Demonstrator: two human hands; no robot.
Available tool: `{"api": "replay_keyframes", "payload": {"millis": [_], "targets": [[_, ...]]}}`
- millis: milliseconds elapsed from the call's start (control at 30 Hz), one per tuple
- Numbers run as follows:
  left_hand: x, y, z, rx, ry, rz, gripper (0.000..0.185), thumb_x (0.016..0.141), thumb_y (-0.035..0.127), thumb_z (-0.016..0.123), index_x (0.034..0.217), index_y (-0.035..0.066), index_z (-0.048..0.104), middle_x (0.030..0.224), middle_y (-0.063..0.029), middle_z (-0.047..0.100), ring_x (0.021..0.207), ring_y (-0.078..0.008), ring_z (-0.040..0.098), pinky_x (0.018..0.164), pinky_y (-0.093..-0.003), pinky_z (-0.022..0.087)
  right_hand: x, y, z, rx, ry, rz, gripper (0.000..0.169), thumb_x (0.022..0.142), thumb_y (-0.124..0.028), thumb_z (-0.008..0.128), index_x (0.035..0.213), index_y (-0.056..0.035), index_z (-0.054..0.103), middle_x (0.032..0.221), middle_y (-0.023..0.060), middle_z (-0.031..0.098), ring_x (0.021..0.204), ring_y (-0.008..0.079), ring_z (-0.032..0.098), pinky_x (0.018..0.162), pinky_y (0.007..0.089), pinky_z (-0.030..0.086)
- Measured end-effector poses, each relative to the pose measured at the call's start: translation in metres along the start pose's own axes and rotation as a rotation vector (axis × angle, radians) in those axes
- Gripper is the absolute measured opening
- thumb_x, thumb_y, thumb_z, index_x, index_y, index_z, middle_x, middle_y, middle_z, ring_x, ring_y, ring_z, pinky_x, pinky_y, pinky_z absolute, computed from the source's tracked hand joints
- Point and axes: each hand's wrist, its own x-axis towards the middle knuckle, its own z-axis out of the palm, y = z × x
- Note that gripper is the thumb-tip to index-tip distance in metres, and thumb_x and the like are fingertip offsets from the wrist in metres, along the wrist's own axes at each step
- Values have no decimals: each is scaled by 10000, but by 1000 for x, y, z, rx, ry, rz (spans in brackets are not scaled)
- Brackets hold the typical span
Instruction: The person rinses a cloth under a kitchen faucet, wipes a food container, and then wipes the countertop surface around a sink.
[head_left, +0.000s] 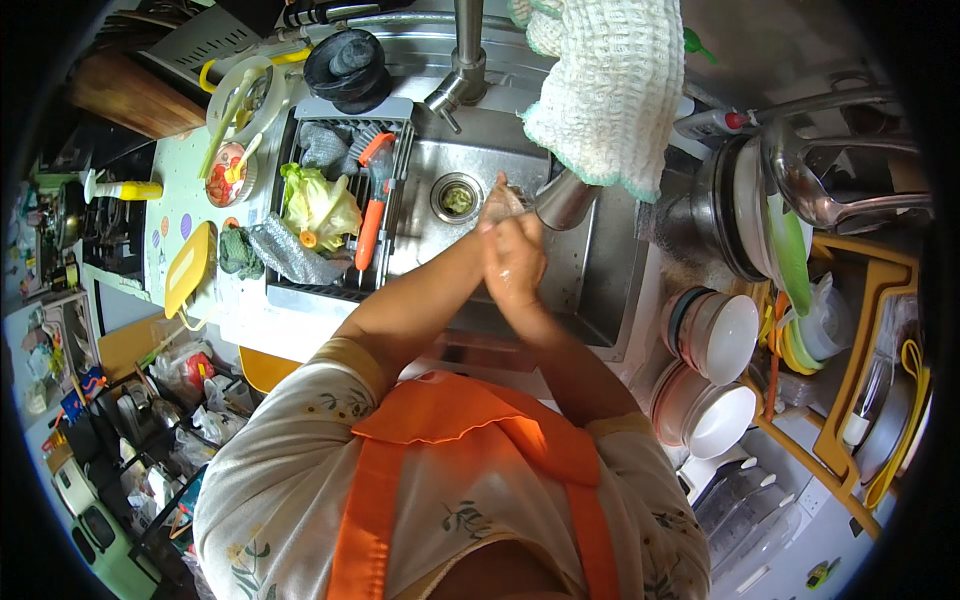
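Observation:
My two hands meet over the stainless steel sink (450, 251), wet and close together. My right hand (516, 262) is curled around my left hand (501, 201) near its wrist, with drops of water on its back. The fingers of my left hand point towards the tap and are blurred, partly hidden by the right. Whether anything lies between the palms is hidden. Just right of my fingers is a metal cylinder (568, 199), like a cup, tilted. To the left, the drain (457, 198) holds green scraps. Above it the tap (456, 90) shows no clear stream.
Left of the sink, a drying rack (300, 296) holds lettuce (319, 206) and an orange-handled brush (371, 217). A stone mortar (346, 71) stands behind it. A white towel (607, 90) hangs at the upper right. Stacked bowls (720, 341) line the right side.

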Motion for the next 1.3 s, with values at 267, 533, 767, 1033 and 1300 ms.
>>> {"api": "replay_keyframes", "payload": {"millis": [267,533,767,1033,1300], "targets": [[-23,-28,133,380,503,-76,363,944,348,410,1152,70,519,901,-101,592,796,-206,569,694,-363,489,44,74,-4,110,127,266,415,766,-337,626,1041,-34,559,966,198,602,888,357,591,742,429,458],[-28,-40,149,422,689,-81,322,922,294,380,1052,69,569,978,-129,626,816,-252,621,684,-386,519,53,55,-22,102,81,378,359,748,-346,627,931,-39,595,821,176,625,758,349,617,675,435,470],[-17,-19,66,280,252,-159,371,940,332,403,1037,12,563,922,-155,622,797,-266,614,705,-408,502,14,32,0,-135,111,-8,324,743,-361,608,782,-41,651,688,196,629,667,385,624,580,421,472],[-29,-1,136,527,541,-360,541,936,519,277,1062,72,554,960,-110,615,815,-221,601,770,-413,479,66,88,-34,396,-324,474,494,800,-378,601,1106,7,567,1088,191,601,1024,264,574,860,367,431],[-39,40,103,727,679,172,539,807,258,678,1160,126,293,1141,-229,475,1078,-317,505,803,-569,462,38,93,-45,1045,-344,634,307,860,-243,598,1055,-6,595,1004,65,623,862,140,593,777,271,455]]}}
